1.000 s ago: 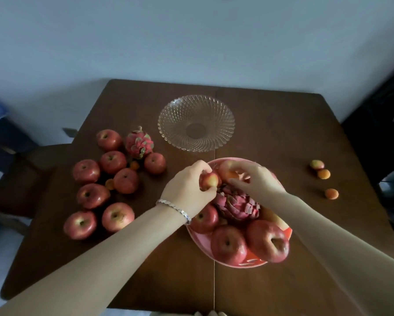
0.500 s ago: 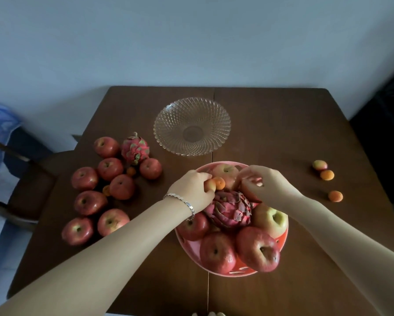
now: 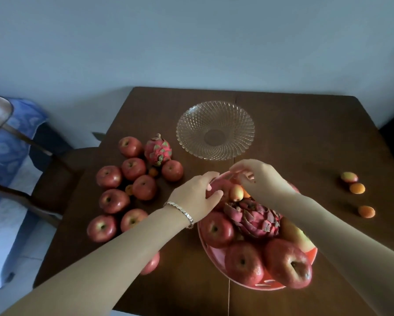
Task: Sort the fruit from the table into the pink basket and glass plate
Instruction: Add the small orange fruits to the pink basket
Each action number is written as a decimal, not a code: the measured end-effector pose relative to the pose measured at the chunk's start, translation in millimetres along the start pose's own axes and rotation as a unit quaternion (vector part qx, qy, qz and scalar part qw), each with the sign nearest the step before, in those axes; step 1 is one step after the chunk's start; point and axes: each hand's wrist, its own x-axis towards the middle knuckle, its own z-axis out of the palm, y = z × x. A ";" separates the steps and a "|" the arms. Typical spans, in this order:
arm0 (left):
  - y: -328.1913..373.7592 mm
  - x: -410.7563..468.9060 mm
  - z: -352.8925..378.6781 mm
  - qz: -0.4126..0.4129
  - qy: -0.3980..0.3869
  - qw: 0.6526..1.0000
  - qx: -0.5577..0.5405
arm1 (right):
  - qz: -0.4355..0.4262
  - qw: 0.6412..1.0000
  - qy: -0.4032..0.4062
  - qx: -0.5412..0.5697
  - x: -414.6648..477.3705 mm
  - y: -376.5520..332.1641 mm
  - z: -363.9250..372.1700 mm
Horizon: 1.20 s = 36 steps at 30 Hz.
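both hands meet over the far rim of the pink basket, which sits on the near right of the bench. the left hand rests on the far-left fruit in the basket, fingers curled around what looks like a red apple, though the grip is partly hidden and i cannot tell if it is clamped. the right hand hovers just beyond, fingers spread and apart, holding nothing that shows. between them lies a small yellow-pink fruit, touching the left fingertips and just under the right ones, its long axis running roughly toward and away from the person. the right hand looks nearer for a pinch from above. the glass plate stands bare straight beyond the basket, past both hands. well to the left lies a cluster of apples with a dragon fruit; another dragon fruit lies in the basket. three small fruits sit apart on the right, closer to the right hand.
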 end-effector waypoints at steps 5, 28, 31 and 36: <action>-82.5 -1.2 -39.2 -0.111 0.078 0.990 0.029 | -0.092 0.995 0.031 -0.015 35.3 -49.0 28.7; -225.0 43.3 -35.7 -0.154 -0.041 0.950 0.268 | -0.170 0.831 -0.236 -0.474 174.9 -89.7 216.6; -224.9 41.4 -35.4 -0.158 -0.037 0.959 0.232 | -0.160 0.838 -0.237 -0.465 173.7 -91.7 213.1; -214.7 30.1 -46.6 -0.165 0.036 0.981 0.093 | -0.119 0.931 -0.141 -0.315 151.8 -100.5 167.1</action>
